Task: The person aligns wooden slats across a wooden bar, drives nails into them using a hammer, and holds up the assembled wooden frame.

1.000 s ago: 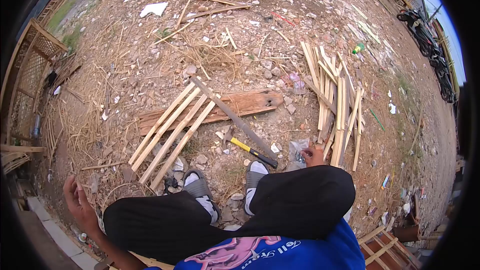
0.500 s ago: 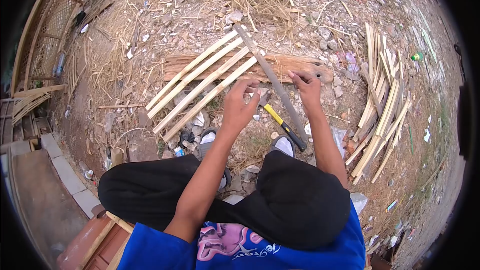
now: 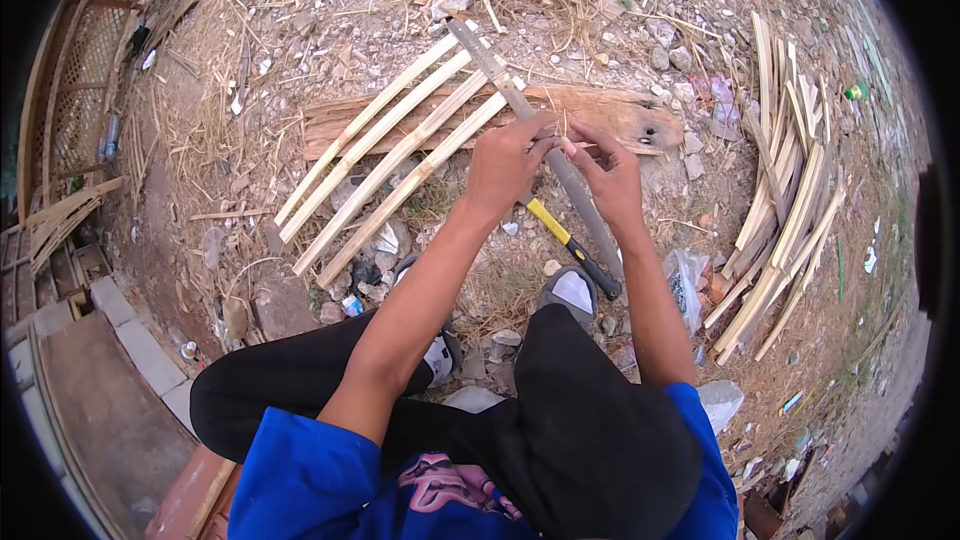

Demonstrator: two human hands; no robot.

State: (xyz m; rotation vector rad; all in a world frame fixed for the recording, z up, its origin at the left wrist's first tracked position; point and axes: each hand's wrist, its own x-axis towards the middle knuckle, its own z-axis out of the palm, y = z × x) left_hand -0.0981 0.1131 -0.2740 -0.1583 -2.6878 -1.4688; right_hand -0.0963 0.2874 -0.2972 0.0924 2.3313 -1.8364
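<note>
My left hand [image 3: 503,165] and my right hand [image 3: 610,175] meet over a long weathered wood strip [image 3: 573,185], fingertips pinched together. Whatever they hold is too small to make out. Beneath the upper end of that strip fan several pale wood slats [image 3: 400,145], side by side and slanting down to the left. A thick rough plank [image 3: 625,118] lies crosswise under the slats. Below my hands rests a hammer with a yellow and black handle [image 3: 553,227], its head hidden behind my left hand.
A loose pile of pale slats [image 3: 785,200] lies on the right. Near it is a clear plastic bag [image 3: 684,285]. A lattice wood panel [image 3: 85,70] stands at the far left. Stones, straw and litter cover the ground around my shoes [image 3: 570,292].
My hands were apart, the fingers loosely curled; now they have come together over the weathered strip, fingertips touching. The view has shifted slightly. The slats and hammer look unmoved.
</note>
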